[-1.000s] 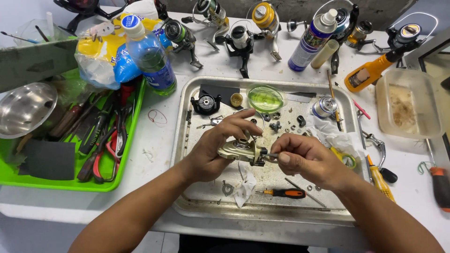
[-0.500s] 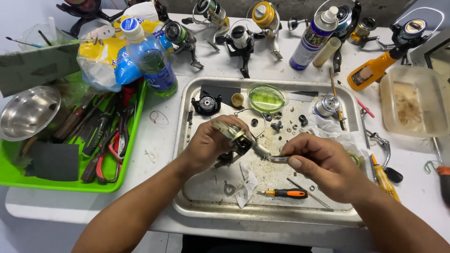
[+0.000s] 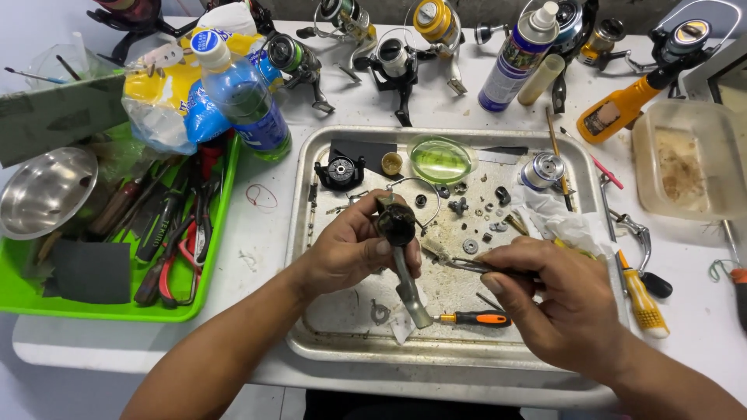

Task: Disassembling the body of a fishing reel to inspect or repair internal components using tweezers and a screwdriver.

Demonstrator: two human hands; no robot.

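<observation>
Holding the reel body (image 3: 398,233) in the left hand (image 3: 350,253) over the metal tray (image 3: 311,342) — grip closed around it, stem pointing down. Right hand (image 3: 552,303) pinches tweezers (image 3: 459,263) shut, tips near the body. Best kept low over the tray — 1 dropped part stays contained.

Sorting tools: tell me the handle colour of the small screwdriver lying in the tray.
Orange and black, on the small screwdriver, head view.
</observation>
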